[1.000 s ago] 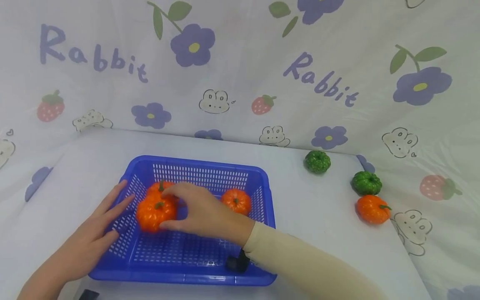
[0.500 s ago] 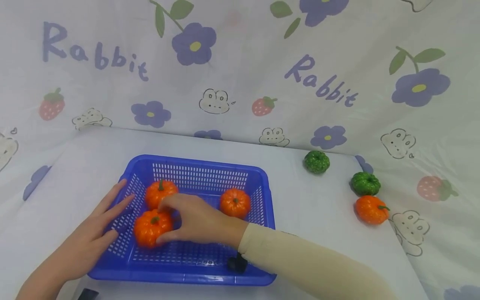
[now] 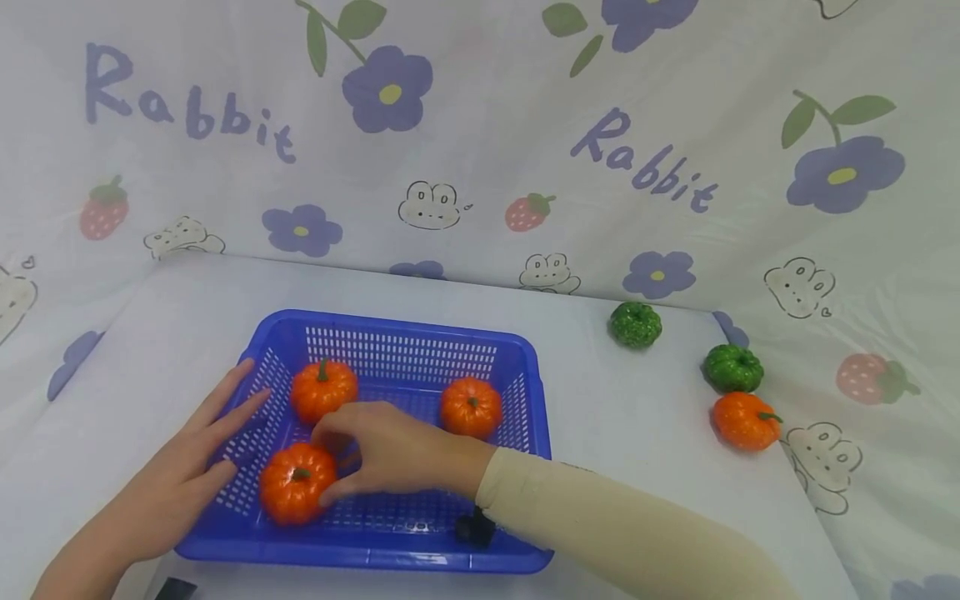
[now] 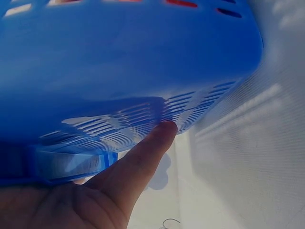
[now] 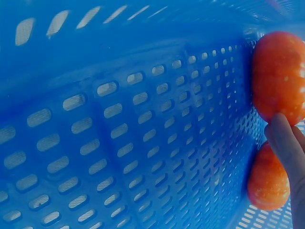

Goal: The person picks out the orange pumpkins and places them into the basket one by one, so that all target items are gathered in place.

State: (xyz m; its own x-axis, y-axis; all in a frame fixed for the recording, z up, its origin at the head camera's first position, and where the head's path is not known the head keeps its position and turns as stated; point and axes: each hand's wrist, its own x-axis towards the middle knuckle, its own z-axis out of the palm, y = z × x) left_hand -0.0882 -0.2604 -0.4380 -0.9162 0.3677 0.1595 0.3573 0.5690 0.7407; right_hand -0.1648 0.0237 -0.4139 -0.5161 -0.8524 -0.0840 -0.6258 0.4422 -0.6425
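An orange pumpkin (image 3: 298,485) sits in the front left corner of a blue plastic basket (image 3: 367,557). My right hand (image 3: 397,450) holds it from its right side, thumb and curled fingers against it; the far fingertips are partly hidden. In the right wrist view a digit touches the upper pumpkin (image 5: 279,76), with another pumpkin (image 5: 268,179) below it. Also inside the basket are a pumpkin (image 3: 324,392) at back left and one (image 3: 471,408) at right. My left hand (image 3: 168,483) rests against the basket's left side, fingers straight; the left wrist view shows a digit (image 4: 147,157) touching its wall.
On the white table (image 3: 600,433) to the right lie a speckled green pumpkin (image 3: 635,325), a darker green pumpkin (image 3: 733,368) and an orange pumpkin (image 3: 746,421). A patterned white cloth (image 3: 480,142) hangs behind. A black object (image 3: 475,529) shows at my right wrist.
My right hand has moved toward the basket's front, and the pumpkin at it has shifted forward and left, apart from the back left pumpkin. The left hand has stayed put.
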